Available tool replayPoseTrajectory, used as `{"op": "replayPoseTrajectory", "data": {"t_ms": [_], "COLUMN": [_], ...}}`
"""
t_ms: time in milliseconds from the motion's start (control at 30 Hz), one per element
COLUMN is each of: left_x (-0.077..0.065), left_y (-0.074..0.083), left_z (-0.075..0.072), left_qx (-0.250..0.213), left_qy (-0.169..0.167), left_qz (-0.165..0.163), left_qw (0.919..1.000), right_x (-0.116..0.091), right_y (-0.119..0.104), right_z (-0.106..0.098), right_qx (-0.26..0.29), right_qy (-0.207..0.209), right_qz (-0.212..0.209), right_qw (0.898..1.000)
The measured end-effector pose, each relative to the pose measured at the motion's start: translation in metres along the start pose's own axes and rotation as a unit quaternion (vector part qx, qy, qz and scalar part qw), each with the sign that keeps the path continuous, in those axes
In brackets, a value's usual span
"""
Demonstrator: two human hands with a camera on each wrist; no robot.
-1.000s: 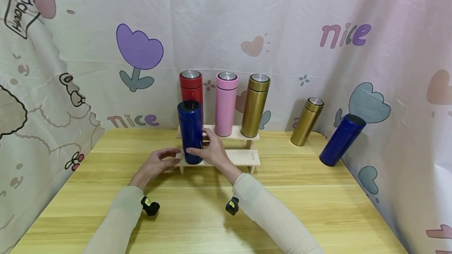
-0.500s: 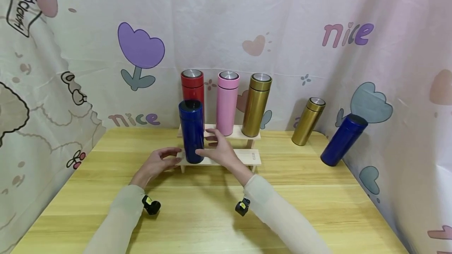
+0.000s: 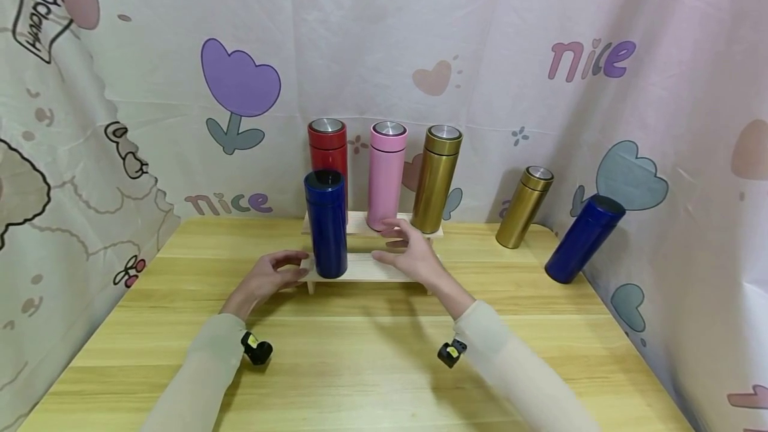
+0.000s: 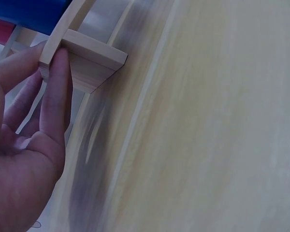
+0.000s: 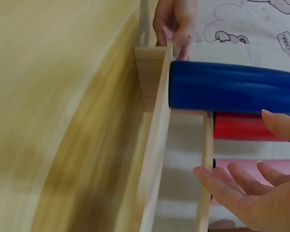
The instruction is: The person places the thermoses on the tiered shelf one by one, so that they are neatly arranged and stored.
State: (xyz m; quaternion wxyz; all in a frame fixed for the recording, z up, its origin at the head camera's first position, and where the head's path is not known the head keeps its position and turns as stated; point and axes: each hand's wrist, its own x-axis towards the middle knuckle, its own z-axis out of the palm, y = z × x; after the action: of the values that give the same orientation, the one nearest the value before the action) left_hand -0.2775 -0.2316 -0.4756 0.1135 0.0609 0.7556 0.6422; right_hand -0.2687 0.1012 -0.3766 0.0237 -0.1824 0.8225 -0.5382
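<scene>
A blue thermos flask [image 3: 327, 229] stands upright on the left end of the lower step of a two-step wooden display rack [image 3: 363, 267]. My left hand [image 3: 267, 279] pinches the left end of that step, thumb above and fingertips below the board, as the left wrist view shows. My right hand [image 3: 414, 259] hangs over the right part of the lower step, fingers spread and holding nothing, apart from the blue flask. On the upper step stand a red flask [image 3: 327, 142], partly hidden by the blue one, a pink flask [image 3: 387, 179] and a gold flask [image 3: 436, 182].
To the right, a smaller gold flask [image 3: 524, 209] and another blue flask [image 3: 584, 240] stand on the wooden table [image 3: 360, 365] near its right edge. A printed cloth [image 3: 504, 12] hangs behind the table and along both sides.
My right hand has let go of the blue flask and moved right, away from it. The flask stays on the lower step. My left hand keeps its place at the rack's end.
</scene>
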Motion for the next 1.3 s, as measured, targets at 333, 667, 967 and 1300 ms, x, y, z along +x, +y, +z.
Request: {"op": "replayPoseTrajectory", "data": {"t_ms": [333, 667, 967, 1300], "left_x": [-0.001, 0.002, 0.004, 0.004], "left_y": [0.000, -0.002, -0.003, -0.004], "left_z": [0.001, 0.000, 0.000, -0.001], "left_qx": [0.001, -0.003, -0.002, -0.002], "left_qy": [0.002, 0.001, 0.007, 0.011], "left_qz": [-0.005, 0.005, 0.003, -0.002], "left_qw": [1.0000, 1.0000, 1.0000, 0.9999], "right_x": [-0.015, -0.023, -0.026, -0.033], "right_y": [0.004, 0.024, 0.034, 0.057], "right_z": [-0.035, -0.070, -0.110, -0.146], "right_qx": [-0.021, -0.050, -0.036, -0.087], "right_qy": [0.008, 0.042, 0.075, 0.120], "right_qz": [0.022, 0.034, 0.063, 0.089], "right_qw": [1.000, 0.997, 0.995, 0.985]}}
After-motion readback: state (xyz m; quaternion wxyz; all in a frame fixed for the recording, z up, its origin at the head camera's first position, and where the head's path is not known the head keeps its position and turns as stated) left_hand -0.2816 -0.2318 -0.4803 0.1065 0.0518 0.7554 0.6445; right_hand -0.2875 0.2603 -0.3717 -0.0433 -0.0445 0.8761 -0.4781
